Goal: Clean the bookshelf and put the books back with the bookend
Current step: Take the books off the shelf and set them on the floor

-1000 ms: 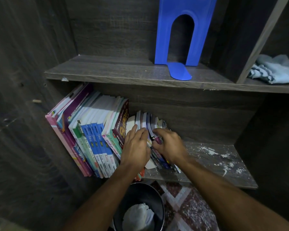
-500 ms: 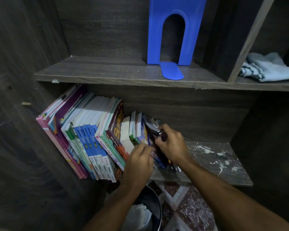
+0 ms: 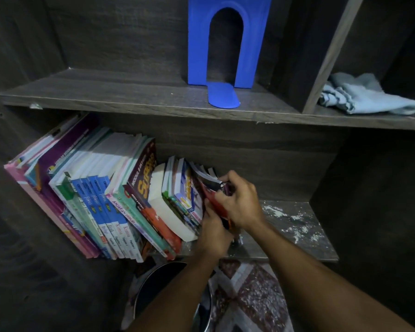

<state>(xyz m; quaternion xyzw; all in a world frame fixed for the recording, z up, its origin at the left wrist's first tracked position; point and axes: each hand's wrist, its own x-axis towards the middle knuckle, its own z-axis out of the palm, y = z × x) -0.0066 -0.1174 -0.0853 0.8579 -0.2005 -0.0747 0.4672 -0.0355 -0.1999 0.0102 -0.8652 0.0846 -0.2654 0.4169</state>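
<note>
Dusty lower shelf (image 3: 285,246) carries leaning books (image 3: 101,195), with white crumbs (image 3: 295,226) scattered to their right. Left hand (image 3: 212,233) and right hand (image 3: 241,204) curl their fingers round the end books (image 3: 207,188). The blue bookend (image 3: 256,44) stands on the upper shelf (image 3: 130,92), a cloth (image 3: 369,97) past the divider.

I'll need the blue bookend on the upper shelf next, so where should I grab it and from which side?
Take the bookend by one leg of its upright plate, from the front, fingers through the arch. The plate stands upright facing you with the arch open, while its tongue lies flat on the shelf, likely too thin to get under.
</note>
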